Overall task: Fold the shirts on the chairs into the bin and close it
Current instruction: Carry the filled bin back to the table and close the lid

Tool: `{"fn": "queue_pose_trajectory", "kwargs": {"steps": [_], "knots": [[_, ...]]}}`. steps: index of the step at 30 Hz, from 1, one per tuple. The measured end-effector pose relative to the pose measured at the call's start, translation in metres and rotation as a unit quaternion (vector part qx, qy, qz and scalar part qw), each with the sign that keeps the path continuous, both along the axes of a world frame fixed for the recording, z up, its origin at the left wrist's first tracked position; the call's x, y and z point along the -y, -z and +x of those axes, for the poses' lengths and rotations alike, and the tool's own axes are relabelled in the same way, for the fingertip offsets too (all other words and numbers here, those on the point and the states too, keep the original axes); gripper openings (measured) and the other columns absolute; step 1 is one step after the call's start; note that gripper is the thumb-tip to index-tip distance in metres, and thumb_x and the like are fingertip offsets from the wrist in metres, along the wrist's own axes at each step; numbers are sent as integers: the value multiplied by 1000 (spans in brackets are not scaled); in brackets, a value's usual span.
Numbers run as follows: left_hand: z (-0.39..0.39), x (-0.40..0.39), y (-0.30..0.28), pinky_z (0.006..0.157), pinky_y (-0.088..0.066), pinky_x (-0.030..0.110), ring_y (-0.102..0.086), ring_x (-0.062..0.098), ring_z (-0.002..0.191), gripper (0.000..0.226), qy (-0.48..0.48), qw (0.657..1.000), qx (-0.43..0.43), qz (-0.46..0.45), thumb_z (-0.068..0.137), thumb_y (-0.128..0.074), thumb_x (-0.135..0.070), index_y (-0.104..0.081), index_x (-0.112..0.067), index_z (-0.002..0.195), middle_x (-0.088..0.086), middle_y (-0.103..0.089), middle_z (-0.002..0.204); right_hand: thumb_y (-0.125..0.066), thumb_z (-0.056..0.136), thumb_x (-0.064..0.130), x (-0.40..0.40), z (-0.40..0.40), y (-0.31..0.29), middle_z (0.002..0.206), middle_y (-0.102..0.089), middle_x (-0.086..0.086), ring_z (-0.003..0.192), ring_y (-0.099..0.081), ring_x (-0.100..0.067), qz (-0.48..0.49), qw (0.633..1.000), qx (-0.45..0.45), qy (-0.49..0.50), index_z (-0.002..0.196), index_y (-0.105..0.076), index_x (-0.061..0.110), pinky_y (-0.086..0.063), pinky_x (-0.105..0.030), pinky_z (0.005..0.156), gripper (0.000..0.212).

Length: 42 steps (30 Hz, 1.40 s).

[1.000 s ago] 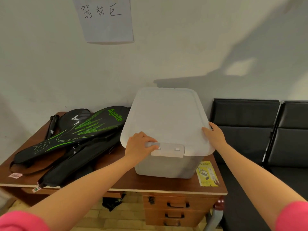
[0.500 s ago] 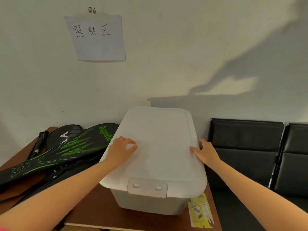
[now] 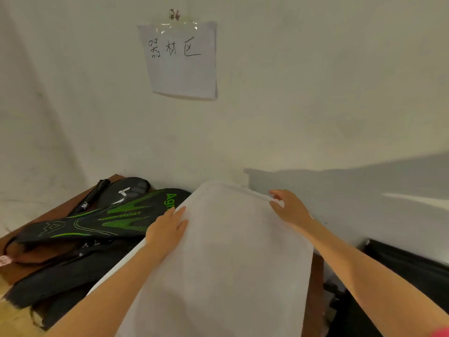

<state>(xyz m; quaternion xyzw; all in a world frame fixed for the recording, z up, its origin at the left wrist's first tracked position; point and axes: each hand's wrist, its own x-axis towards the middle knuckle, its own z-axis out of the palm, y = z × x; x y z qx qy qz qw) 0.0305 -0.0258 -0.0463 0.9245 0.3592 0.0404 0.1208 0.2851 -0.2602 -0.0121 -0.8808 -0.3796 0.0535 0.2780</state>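
Left hand (image 3: 167,229) is lying flat, fingers spread, at the lid's (image 3: 230,259) 9 o'clock edge. Right hand (image 3: 290,209), grip loosely spread, is touching its 1 o'clock corner

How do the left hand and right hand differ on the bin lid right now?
The left hand lies flat, palm down, at the lid's left edge; the right hand is at the far right corner, fingers curled over the rim. The left hand sits nearer the camera than the right hand. Both touch the lid.
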Motion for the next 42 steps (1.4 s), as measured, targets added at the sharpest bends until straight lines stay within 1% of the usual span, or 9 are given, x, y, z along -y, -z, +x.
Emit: {"fn": "queue_pose_trajectory", "kwargs": {"steps": [10,20,23,25,27,30,34,39,42], "knots": [[11,-35,8,107,-37,39,-42,21,135,51,-45,996,-17,-76,103,-25,-45,-17,-35,152,0,-38,151,-39,101,42,-88,75,23,147,-45,-4,134,-42,-24,-190,976,-4,-110,143,-45,20,-33,-31,106,47],[12,-42,14,108,-35,37,-42,18,134,50,-60,994,-1,-89,102,-28,-46,-19,-38,151,-3,-40,150,-54,91,56,-101,99,33,111,-63,0,103,-59,-22,-155,980,-64,-110,118,-63,13,-40,-29,80,52],[12,-44,13,112,-31,37,-37,18,137,49,-61,991,18,-114,102,-32,-44,-23,-38,150,-5,-37,152,-60,82,57,-94,96,31,76,-54,-13,68,-52,-21,-82,989,-34,-114,81,-60,11,-27,-30,57,46],[11,-45,12,112,-31,38,-37,18,137,49,-66,988,32,-133,101,-35,-44,-27,-38,149,-6,-38,151,-61,88,45,-89,89,28,74,-50,-9,72,-51,-23,-79,991,-8,-111,74,-57,23,-26,-28,53,26],[10,-45,11,112,-32,40,-38,19,137,48,-76,985,42,-151,100,-37,-45,-29,-38,147,-7,-38,151,-59,92,40,-86,82,28,92,-61,-4,93,-60,-26,-98,990,-13,-99,93,-63,31,-39,-28,66,10],[9,-43,8,111,-33,40,-39,19,136,49,-80,982,51,-166,99,-39,-46,-31,-38,147,-7,-39,150,-54,96,41,-83,77,26,127,-60,-1,119,-55,-25,-113,991,-48,-62,131,-55,27,-41,-32,93,38],[9,-40,4,112,-33,40,-39,19,136,49,-83,979,58,-176,100,-40,-43,-33,-35,147,-8,-39,150,-52,97,40,-82,70,23,131,-60,-4,120,-54,-27,-106,991,-51,-56,134,-54,25,-40,-32,91,40],[9,-39,3,111,-33,40,-39,19,136,48,-82,978,59,-180,100,-39,-43,-33,-34,147,-7,-40,150,-53,96,38,-81,60,25,111,-69,-6,100,-63,-27,-63,997,-51,-13,121,-65,27,-47,-34,81,30],[9,-37,2,111,-33,41,-39,19,136,48,-73,980,52,-179,100,-38,-43,-33,-35,147,-7,-39,150,-44,100,38,-81,44,29,125,-63,-6,115,-57,-28,-88,996,11,10,132,-57,27,-44,-35,89,36]]}}
